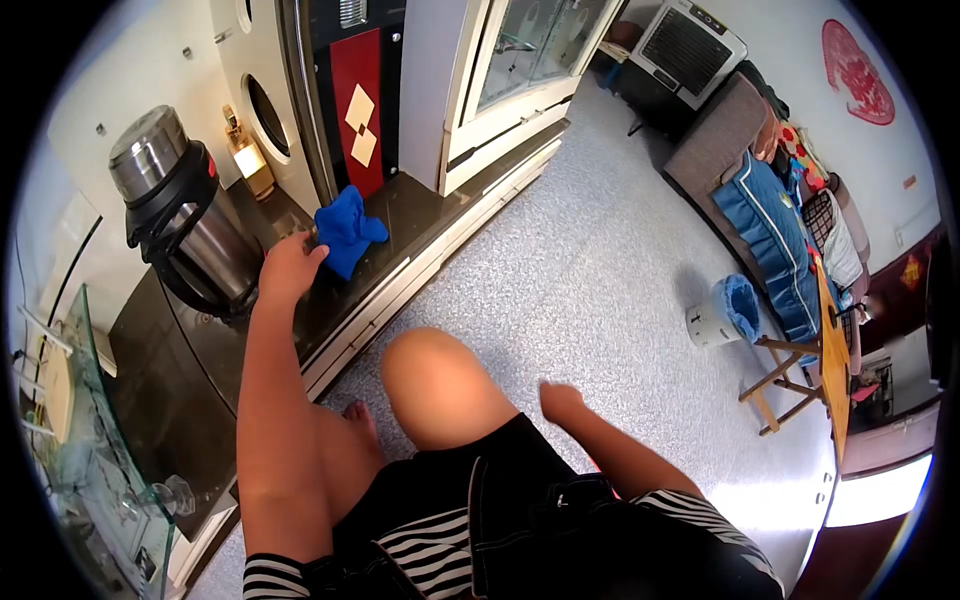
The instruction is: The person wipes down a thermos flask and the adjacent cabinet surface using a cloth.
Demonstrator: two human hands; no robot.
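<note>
My left hand (289,265) reaches out to the dark cabinet top (200,370), its fingertips touching the edge of a crumpled blue cloth (346,230) that lies there. Whether the fingers grip the cloth I cannot tell. My right hand (561,401) hangs free beside my raised knee (435,385), fingers loosely curled, holding nothing. A steel thermos pot with a black handle (180,215) stands just left of my left hand.
A small gold bottle (248,158) stands behind the cloth. A glass-door cabinet (520,70) stands beyond. On the grey floor (590,260) sits a bin with a blue liner (725,312), next to a wooden table (825,350) and a sofa (780,200). Glass shelf (95,460) at left.
</note>
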